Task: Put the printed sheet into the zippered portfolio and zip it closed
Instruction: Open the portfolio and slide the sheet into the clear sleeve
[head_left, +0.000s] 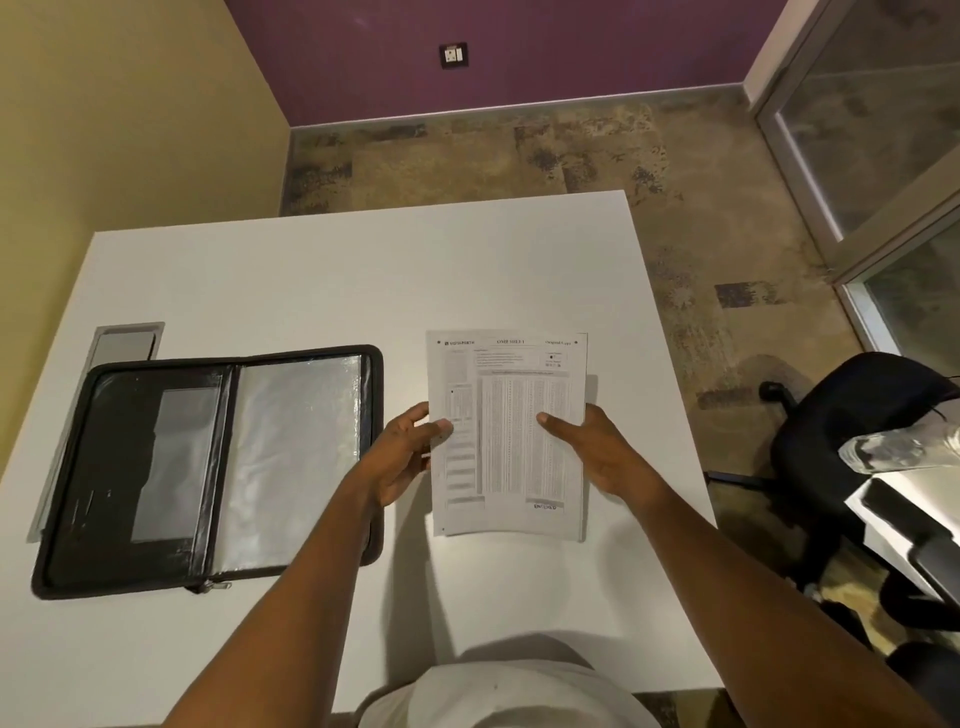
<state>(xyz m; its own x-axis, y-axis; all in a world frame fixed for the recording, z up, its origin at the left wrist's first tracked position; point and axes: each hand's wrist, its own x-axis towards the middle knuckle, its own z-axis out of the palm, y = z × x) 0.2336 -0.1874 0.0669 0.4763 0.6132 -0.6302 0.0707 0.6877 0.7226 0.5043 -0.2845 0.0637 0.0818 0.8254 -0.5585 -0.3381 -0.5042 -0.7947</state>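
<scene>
A printed sheet (511, 452) covered in small grey tables is held just above the white table (363, 270), right of centre. My left hand (402, 460) grips its left edge with the thumb on top. On the opposite edge, my right hand (592, 457) holds it the same way. The black zippered portfolio (208, 467) lies open flat on the table's left side, with a clear plastic sleeve on its right half and a pocket on its left half. Its zip pull (215, 586) rests at the near edge by the spine.
A grey cable hatch (124, 340) is set into the table behind the portfolio. A black office chair (852, 441) stands on the floor to the right, next to another desk corner (904, 514). A yellow wall runs along the left.
</scene>
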